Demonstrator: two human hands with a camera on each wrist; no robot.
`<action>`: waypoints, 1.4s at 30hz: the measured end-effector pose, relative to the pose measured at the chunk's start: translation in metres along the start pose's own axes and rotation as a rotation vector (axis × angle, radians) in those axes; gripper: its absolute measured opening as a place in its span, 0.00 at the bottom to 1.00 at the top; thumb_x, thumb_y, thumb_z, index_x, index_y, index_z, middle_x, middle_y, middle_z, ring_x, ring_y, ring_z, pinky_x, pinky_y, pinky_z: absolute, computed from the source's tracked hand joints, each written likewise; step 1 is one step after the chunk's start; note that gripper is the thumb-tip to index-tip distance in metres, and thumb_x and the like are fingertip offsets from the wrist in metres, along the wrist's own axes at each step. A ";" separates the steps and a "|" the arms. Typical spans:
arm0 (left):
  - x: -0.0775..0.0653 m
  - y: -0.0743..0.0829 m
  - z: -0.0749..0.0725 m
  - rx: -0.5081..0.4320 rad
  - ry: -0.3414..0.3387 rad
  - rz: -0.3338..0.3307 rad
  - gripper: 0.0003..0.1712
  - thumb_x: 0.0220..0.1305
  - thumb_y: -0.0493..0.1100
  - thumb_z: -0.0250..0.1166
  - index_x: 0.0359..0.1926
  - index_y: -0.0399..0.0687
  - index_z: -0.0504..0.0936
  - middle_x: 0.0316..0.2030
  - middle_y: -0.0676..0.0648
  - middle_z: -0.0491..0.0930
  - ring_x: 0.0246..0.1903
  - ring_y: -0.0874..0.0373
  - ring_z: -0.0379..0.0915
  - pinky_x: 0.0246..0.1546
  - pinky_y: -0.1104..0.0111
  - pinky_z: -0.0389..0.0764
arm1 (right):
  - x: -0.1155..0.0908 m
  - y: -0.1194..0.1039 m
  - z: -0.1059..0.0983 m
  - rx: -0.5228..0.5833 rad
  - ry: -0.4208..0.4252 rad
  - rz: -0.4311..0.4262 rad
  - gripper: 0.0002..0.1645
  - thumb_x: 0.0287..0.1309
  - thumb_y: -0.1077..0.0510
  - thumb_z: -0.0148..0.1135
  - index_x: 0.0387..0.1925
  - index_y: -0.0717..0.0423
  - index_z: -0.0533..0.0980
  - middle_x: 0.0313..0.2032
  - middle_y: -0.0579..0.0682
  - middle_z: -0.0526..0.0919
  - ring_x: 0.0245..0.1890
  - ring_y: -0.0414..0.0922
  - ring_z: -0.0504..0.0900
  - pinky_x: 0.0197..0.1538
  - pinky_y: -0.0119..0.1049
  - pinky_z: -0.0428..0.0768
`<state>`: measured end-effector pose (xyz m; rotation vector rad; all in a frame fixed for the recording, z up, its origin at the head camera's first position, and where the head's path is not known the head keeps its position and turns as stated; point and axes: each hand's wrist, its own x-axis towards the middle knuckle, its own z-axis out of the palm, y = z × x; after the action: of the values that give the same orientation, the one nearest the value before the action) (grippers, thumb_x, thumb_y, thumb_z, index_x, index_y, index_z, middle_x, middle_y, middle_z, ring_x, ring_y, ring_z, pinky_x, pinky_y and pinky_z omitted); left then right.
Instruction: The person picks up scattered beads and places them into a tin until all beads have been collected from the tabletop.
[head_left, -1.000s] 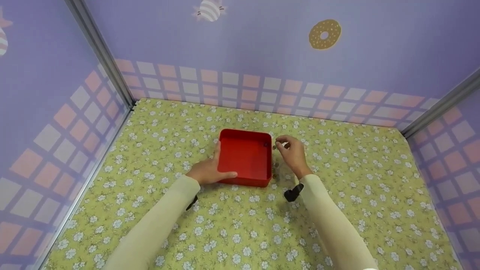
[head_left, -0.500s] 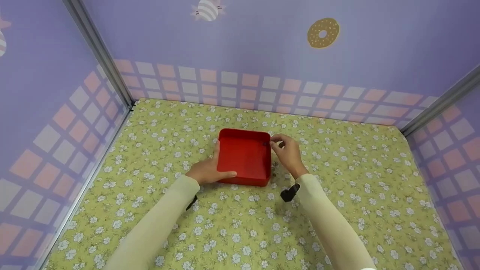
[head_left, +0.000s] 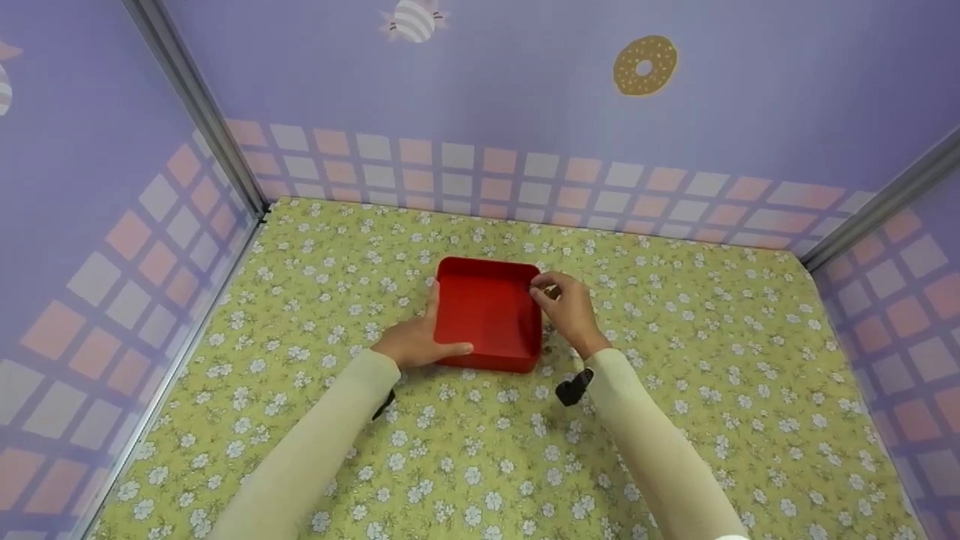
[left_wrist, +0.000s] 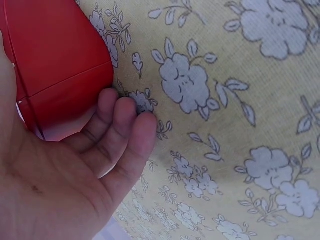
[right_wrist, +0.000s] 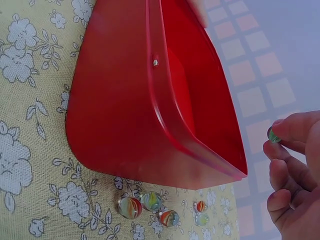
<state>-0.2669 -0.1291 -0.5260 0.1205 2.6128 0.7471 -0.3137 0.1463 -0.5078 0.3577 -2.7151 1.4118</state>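
A square red box [head_left: 487, 311] without a lid stands on the flowered cloth, its inside facing up. My left hand [head_left: 412, 341] rests against its near left corner, thumb over the front rim and index finger straight along the left wall. In the left wrist view the other fingers [left_wrist: 137, 137] lie loosely by the box's base. My right hand [head_left: 574, 311] is at the box's right rim. Between its thumb and index finger it pinches a green glass marble [right_wrist: 273, 135], seen in the right wrist view.
Several glass marbles [right_wrist: 151, 201] lie on the flowered cloth [head_left: 420, 450] beside the box's right wall. Purple walls with a checked band [head_left: 540, 176] enclose the back and sides.
My right hand has moved left from beside the box to its right rim, fingertips now over the edge. The left hand and the box stay in place.
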 end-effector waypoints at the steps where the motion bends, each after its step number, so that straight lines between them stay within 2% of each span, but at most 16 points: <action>1: 0.000 0.000 0.000 0.000 -0.002 0.001 0.75 0.45 0.81 0.60 0.73 0.63 0.16 0.61 0.41 0.75 0.41 0.49 0.81 0.45 0.55 0.80 | 0.000 0.000 0.000 -0.002 0.002 0.000 0.10 0.64 0.55 0.61 0.43 0.54 0.81 0.40 0.49 0.84 0.35 0.44 0.78 0.36 0.35 0.77; 6: 0.000 0.001 -0.001 0.006 -0.017 0.018 0.75 0.46 0.81 0.59 0.73 0.62 0.15 0.61 0.41 0.75 0.44 0.47 0.82 0.46 0.55 0.79 | 0.001 -0.001 0.001 -0.017 0.002 -0.006 0.10 0.64 0.56 0.61 0.44 0.55 0.82 0.40 0.50 0.84 0.34 0.44 0.79 0.35 0.35 0.77; 21: -0.001 0.000 -0.002 0.014 0.009 0.019 0.75 0.46 0.81 0.59 0.74 0.61 0.17 0.59 0.39 0.76 0.38 0.49 0.81 0.43 0.56 0.80 | 0.003 -0.003 0.005 -0.010 -0.002 0.041 0.07 0.64 0.56 0.61 0.42 0.50 0.81 0.41 0.48 0.85 0.35 0.44 0.80 0.38 0.36 0.79; 28: -0.002 0.000 -0.003 0.009 0.001 0.011 0.75 0.45 0.82 0.60 0.73 0.61 0.17 0.57 0.39 0.78 0.33 0.51 0.80 0.40 0.58 0.79 | 0.002 -0.001 0.005 -0.034 0.001 0.033 0.10 0.64 0.57 0.61 0.44 0.56 0.82 0.42 0.49 0.85 0.35 0.44 0.79 0.37 0.36 0.78; 36: 0.000 0.000 -0.002 0.018 -0.021 0.015 0.75 0.47 0.81 0.59 0.73 0.60 0.15 0.55 0.40 0.80 0.33 0.51 0.82 0.32 0.61 0.78 | 0.003 0.002 0.007 -0.035 0.008 0.022 0.09 0.64 0.58 0.62 0.43 0.57 0.82 0.40 0.50 0.85 0.34 0.44 0.79 0.37 0.36 0.77; 42: -0.001 0.001 -0.001 0.023 -0.012 0.019 0.74 0.48 0.81 0.59 0.73 0.60 0.15 0.57 0.39 0.79 0.35 0.50 0.82 0.36 0.60 0.79 | 0.004 0.004 0.008 -0.029 0.005 0.041 0.09 0.63 0.58 0.62 0.43 0.58 0.82 0.39 0.49 0.85 0.34 0.43 0.77 0.36 0.34 0.76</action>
<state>-0.2670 -0.1291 -0.5242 0.1566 2.6126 0.7208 -0.3178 0.1418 -0.5151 0.2984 -2.7513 1.3789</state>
